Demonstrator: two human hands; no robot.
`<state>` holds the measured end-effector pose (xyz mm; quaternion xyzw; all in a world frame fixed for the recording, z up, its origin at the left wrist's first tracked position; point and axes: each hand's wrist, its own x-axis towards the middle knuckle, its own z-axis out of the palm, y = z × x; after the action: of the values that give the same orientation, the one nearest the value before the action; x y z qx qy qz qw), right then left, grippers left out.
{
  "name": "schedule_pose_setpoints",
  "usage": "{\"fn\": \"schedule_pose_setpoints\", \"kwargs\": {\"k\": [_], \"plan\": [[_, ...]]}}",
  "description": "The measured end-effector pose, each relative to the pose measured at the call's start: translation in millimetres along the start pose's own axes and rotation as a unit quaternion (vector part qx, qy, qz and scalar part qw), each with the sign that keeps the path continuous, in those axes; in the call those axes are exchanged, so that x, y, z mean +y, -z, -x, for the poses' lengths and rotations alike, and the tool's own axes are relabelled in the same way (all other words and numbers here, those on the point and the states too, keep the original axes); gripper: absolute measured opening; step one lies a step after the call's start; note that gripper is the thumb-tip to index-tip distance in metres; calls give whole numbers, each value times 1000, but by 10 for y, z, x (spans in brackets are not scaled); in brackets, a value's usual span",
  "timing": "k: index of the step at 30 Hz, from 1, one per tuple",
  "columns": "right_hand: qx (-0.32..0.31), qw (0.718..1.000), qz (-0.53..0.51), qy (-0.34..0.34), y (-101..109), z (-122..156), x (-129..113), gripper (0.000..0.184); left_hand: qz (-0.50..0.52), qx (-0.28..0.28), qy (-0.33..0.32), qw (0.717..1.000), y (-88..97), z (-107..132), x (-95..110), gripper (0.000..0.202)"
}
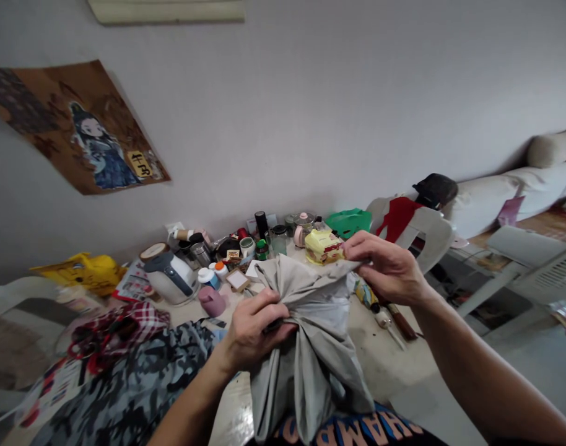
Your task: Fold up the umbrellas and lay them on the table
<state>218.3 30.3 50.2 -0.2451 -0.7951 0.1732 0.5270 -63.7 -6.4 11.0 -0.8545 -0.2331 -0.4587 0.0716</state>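
Note:
A piece of light grey cloth [311, 365], gathered into folds, hangs in front of my body above the near part of the table. My left hand [255, 325] pinches its bunched middle between thumb and fingers, where the folds come together. Up and to the right, my right hand [387, 266] grips a corner of the same cloth and holds that edge stretched out. A paler patch of fabric shows between the hands. The folds conceal most of the cloth's shape, so I cannot tell whether it is a garment.
Behind the cloth, the cluttered table [357, 359] bears a white kettle [171, 275], a pink cup [212, 301], bottles, jars and a yellow packet [324, 246]. Camouflage fabric [139, 371] covers its left side. Some tools [399, 319] lie to the right. A white chair [431, 235] stands beyond.

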Motion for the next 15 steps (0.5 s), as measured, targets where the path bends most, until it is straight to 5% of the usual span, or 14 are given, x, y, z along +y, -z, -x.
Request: {"fn": "schedule_pose_setpoints", "kwargs": {"k": [5, 8, 10, 12, 15], "plan": [[-129, 987, -74, -55, 174, 190, -262, 9, -6, -7, -14, 1000, 61, -15, 26, 17], [-160, 980, -80, -88, 223, 242, -318, 40, -2, -14, -17, 1000, 65, -7, 47, 19], [-153, 983, -73, -66, 224, 222, -342, 53, -4, -18, -17, 1000, 57, -10, 67, 20], [-173, 984, -44, -24, 199, 178, -383, 45, -9, -22, -21, 999, 47, -23, 87, 21], [-265, 964, 10, 30, 121, 121, -490, 37, -15, -27, -34, 999, 37, -50, 109, 24]]}}
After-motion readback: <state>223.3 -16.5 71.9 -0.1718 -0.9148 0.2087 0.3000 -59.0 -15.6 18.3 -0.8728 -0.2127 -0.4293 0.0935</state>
